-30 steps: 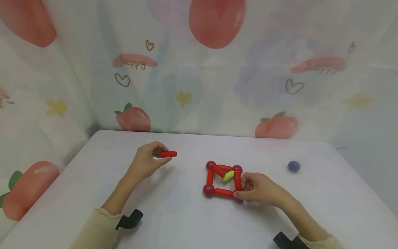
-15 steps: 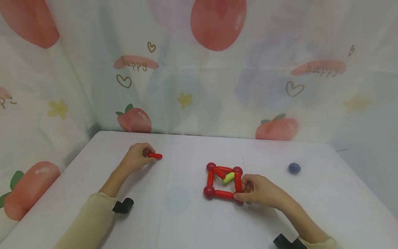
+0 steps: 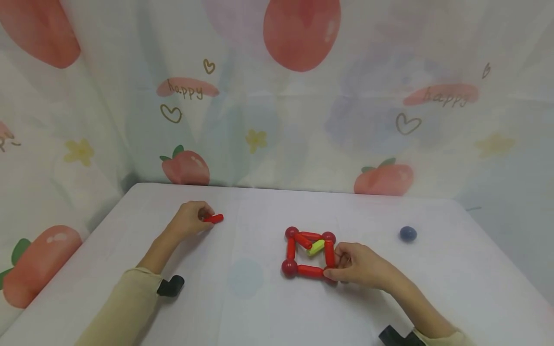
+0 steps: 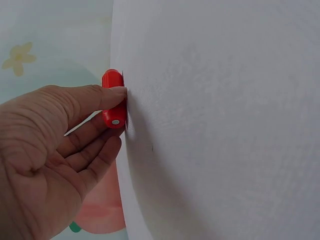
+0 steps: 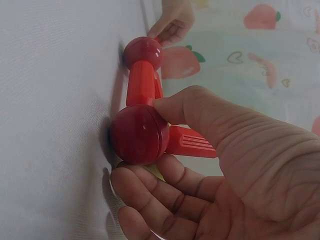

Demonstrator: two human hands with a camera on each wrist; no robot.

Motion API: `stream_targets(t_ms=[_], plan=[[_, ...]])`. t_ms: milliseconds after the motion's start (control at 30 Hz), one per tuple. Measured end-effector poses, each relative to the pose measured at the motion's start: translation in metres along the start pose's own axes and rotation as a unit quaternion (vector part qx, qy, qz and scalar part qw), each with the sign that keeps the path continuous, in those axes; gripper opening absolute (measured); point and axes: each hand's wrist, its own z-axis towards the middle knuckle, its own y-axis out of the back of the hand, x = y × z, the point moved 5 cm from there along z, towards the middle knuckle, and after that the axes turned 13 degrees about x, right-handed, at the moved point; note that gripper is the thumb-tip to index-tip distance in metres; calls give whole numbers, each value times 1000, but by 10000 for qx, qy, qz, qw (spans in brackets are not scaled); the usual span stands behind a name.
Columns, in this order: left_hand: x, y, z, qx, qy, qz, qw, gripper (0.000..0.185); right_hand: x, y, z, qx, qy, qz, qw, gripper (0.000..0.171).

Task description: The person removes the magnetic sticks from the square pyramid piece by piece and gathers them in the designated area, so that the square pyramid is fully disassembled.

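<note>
Two hands work on the desk (image 3: 242,312). Left hand (image 3: 187,222), toward the far left corner, pinches one loose red rod (image 3: 214,219) between thumb and fingertips, the rod lying on the desk. Right hand (image 3: 361,265), near the centre, curls thumb and fingers round the near right ball (image 5: 139,134) of a square frame (image 3: 308,252). Frame count: four red balls at the corners and four red rods as sides. Inside it lie one more red rod and one green rod (image 3: 316,247). One dark blue ball (image 3: 408,233) rests well apart, toward the right edge.
</note>
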Motion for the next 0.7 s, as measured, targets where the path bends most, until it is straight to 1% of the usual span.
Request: stream_targets(t_ms=[233,333,400,500,600,633,700], plan=[[-3,2,-3,31,31,20,10000,26,1,0,0,-29,-34,27,10000,33],[-14,1,-7,-53,-221,103,9997,30,2,-1,0,-11,-21,16,10000,33],[-28,-3,-11,-109,-499,113,9986,31,3,-1,0,11,-2,11,10000,33],[-56,-13,-16,-105,-1050,68,9944,31,3,-2,0,46,24,39,10000,34],[-84,-30,-19,74,-1460,29,9893,31,4,-2,0,66,93,50,9999,34],[-93,-37,-20,174,-1548,11,9878,31,4,-3,0,85,125,49,9999,34],[-108,-52,-21,418,-1609,-14,9861,32,5,-3,1,127,209,18,9997,33]])
